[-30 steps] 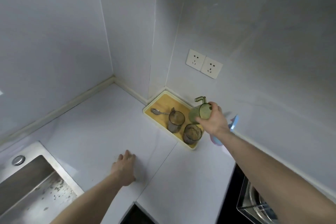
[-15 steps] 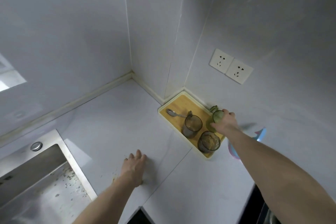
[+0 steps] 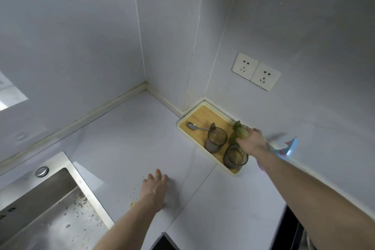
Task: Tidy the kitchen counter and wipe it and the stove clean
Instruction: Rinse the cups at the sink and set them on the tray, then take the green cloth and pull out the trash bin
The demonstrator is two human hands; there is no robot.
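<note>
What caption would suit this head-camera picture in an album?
Right hand sets a green cup on the corner tray; left hand rests flat on the counter.

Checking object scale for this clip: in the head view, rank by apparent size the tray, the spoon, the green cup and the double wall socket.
1. Tray, clearly largest.
2. Double wall socket.
3. Green cup, partly covered by the right hand, so its full extent is unsure.
4. Spoon; close to the cup in length, but much thinner.

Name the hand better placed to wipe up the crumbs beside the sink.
Left. The left hand lies open on the counter, right next to the crumbs. The right hand is far off, gripping the green cup on the tray.
</note>
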